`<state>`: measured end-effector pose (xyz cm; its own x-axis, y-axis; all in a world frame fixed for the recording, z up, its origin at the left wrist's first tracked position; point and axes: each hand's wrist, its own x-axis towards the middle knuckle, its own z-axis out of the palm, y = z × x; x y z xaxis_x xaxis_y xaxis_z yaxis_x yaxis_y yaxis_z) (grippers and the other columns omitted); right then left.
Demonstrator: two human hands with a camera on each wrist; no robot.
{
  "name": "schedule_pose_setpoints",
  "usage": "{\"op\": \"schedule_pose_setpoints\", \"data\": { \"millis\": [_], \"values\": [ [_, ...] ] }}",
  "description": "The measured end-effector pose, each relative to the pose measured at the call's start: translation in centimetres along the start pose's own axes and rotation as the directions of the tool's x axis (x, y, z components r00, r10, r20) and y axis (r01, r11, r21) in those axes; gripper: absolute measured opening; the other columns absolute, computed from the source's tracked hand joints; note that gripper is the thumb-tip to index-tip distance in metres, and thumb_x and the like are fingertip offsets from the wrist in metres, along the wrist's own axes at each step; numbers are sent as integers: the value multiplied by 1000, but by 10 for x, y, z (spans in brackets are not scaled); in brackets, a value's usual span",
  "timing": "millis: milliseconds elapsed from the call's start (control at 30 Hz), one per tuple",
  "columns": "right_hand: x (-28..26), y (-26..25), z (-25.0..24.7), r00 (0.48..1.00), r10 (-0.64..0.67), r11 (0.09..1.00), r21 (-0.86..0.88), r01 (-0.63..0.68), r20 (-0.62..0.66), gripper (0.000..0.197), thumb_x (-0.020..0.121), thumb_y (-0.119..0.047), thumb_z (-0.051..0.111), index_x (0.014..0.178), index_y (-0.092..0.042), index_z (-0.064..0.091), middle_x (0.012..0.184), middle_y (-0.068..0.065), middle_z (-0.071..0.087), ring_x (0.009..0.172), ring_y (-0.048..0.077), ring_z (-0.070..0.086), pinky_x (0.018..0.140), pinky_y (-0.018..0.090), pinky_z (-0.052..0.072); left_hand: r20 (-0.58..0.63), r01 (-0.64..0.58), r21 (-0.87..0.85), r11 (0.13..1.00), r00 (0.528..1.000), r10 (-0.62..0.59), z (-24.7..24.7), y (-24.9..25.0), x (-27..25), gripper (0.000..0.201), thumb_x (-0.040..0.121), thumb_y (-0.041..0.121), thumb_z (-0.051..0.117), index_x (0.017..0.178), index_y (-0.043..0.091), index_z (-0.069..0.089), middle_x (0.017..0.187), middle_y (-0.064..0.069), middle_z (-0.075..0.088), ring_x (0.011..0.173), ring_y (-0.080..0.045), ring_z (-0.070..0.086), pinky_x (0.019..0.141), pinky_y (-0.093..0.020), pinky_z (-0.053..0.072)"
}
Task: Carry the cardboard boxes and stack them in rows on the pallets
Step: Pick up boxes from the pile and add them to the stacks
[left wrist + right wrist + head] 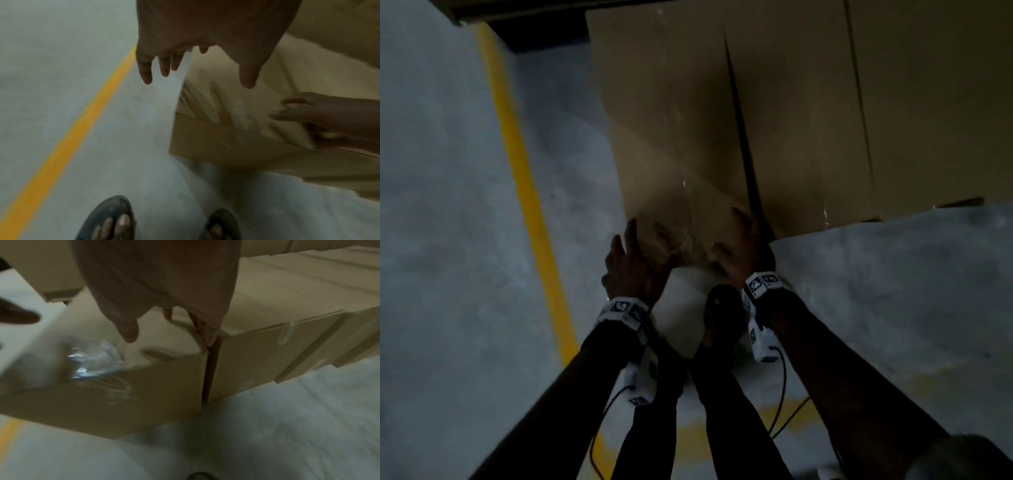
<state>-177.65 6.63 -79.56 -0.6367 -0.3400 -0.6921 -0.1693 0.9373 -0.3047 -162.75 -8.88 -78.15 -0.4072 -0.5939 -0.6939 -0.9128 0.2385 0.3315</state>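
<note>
Warehouse or storage hall, grey concrete floor (448,205) with yellow painted line (517,154) running at 11 o'clock, plain cardboard boxes (893,102) standing in rows at 1 o'clock

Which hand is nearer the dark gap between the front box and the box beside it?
Right. The right hand has fingertips at the gap, on the front box's corner. The left hand hovers, fingers spread, by that box's opposite, floor-side edge.

Nearest box (674,137) sits on floor (441,205), leftmost of a row; next box (801,120) just beside it on the R w/ narrow gap between, a third (941,102) further R. Floor line (517,164) runs L of the row. Both feet (111,219) stand before nearest box.
</note>
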Motion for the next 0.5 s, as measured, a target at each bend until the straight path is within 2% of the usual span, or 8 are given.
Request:
{"op": "schedule_pose_setpoints", "data": {
  "millis": [67,133,200,267,333,400,433,500],
  "values": [
    [10,5,4,1000,-6,999,51,5,2,89,95,-50,64,163,-37,8,169,10,5,154,34,14,118,52,32,76,33,-28,999,997,-31,1,-12,20,107,74,83,62,156,52,0,151,-16,47,128,-43,51,100,-61,47],
    [15,8,8,1000,9,995,97,-8,-9,93,92,-53,67,161,-44,7,169,11,6,154,34,13,118,53,30,161,8,-26,1000,987,-4,2,-18,27,108,74,85,59,155,54,-5,119,-19,67,98,-42,66,84,-52,56],
    [13,7,9,1000,6,997,79,-5,-1,98,87,-60,70,160,-47,5,167,11,7,153,35,15,117,51,31,210,-53,5,999,976,51,6,-20,27,102,83,77,62,158,51,-2,109,-20,70,90,-41,67,76,-42,53],
    [6,2,8,999,-9,999,44,7,33,102,85,-65,69,161,-46,3,168,11,3,153,36,15,117,48,31,155,-95,26,995,984,90,6,-22,25,99,82,79,59,159,48,5,102,-19,71,88,-40,66,70,-37,45],
    [-4,-6,10,995,-38,999,26,35,89,102,86,-65,68,161,-44,2,168,11,1,152,35,18,116,46,33,115,-91,28,995,990,87,1,-34,22,101,77,85,53,159,48,7,91,-13,69,79,-36,65,66,-35,42],
    [-16,-9,16,988,-74,997,27,71,138,102,88,-62,68,161,-43,0,168,9,4,151,33,23,114,45,35,134,-88,55,995,988,79,-1,-55,20,104,74,87,52,157,54,0,88,-10,65,76,-33,64,65,-37,48],
    [-19,-8,21,985,-92,995,38,87,149,101,89,-60,69,161,-43,0,168,7,6,151,31,25,113,44,35,146,-101,69,993,985,90,-4,-62,19,104,76,83,58,155,59,-5,92,-11,65,80,-34,65,68,-41,53],
    [-19,-7,30,986,-110,993,62,103,122,99,89,-59,69,161,-46,1,167,5,11,149,31,29,111,45,37,143,-130,105,986,983,114,-6,-69,21,103,82,71,66,155,59,-6,115,-15,63,95,-36,64,81,-47,56]
  ]
}}
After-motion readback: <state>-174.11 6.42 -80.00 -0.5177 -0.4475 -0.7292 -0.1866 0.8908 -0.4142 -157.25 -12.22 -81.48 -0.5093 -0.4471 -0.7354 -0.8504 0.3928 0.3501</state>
